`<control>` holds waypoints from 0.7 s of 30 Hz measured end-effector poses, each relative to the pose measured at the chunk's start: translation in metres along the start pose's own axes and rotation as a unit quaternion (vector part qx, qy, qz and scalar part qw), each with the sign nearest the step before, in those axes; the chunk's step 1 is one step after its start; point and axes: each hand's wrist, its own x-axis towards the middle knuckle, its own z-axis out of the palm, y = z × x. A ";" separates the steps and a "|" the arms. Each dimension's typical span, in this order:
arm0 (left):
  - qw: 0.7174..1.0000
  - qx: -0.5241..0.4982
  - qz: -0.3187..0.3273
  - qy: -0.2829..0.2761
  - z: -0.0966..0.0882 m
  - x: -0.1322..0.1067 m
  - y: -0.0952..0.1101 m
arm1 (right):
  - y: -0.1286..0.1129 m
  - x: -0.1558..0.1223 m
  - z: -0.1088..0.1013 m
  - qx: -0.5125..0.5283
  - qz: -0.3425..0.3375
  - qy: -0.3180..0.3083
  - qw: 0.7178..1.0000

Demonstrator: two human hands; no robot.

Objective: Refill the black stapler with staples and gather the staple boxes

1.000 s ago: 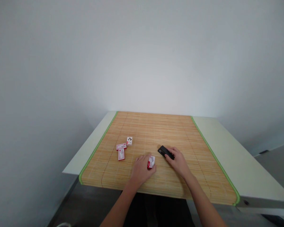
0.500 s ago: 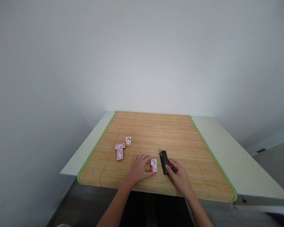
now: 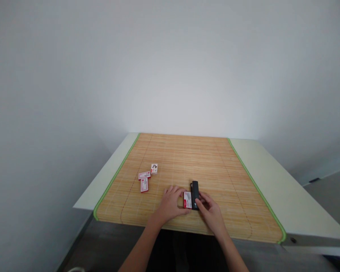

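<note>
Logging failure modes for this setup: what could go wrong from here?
1. The red-and-white box sits close against the black stapler; a sideways push could skew either one.
2. The left hand spans that box with finger and thumb at its ends, so uneven pressure might twist it.
3. The thumb of the right hand rests on the stapler; bearing down could tilt it.
</note>
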 end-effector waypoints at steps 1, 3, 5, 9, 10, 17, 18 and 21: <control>1.000 -0.010 -0.002 -0.001 -0.001 -0.002 0.000 | 0.000 0.000 -0.001 0.004 0.003 0.003 1.000; 0.999 -0.027 -0.013 0.014 -0.008 -0.006 -0.005 | 0.001 -0.001 -0.005 0.016 0.015 0.018 1.000; 0.997 -0.019 -0.043 0.064 -0.020 -0.011 -0.017 | 0.003 -0.002 -0.008 0.025 0.032 0.036 0.999; 0.953 0.106 -0.163 0.231 -0.057 -0.026 -0.056 | 0.002 -0.003 -0.009 0.031 0.043 0.044 0.998; 0.935 0.142 -0.196 0.260 -0.066 -0.031 -0.067 | 0.002 -0.003 -0.009 0.030 0.040 0.046 0.998; 0.943 0.180 -0.212 0.184 -0.089 -0.055 -0.107 | 0.003 -0.004 -0.006 0.019 0.028 0.039 0.999; 0.952 0.161 -0.201 0.167 -0.088 -0.056 -0.106 | 0.003 -0.004 -0.006 0.021 0.026 0.037 0.999; 0.978 0.076 -0.167 0.097 -0.086 -0.056 -0.095 | 0.003 -0.003 -0.007 0.021 0.020 0.033 0.999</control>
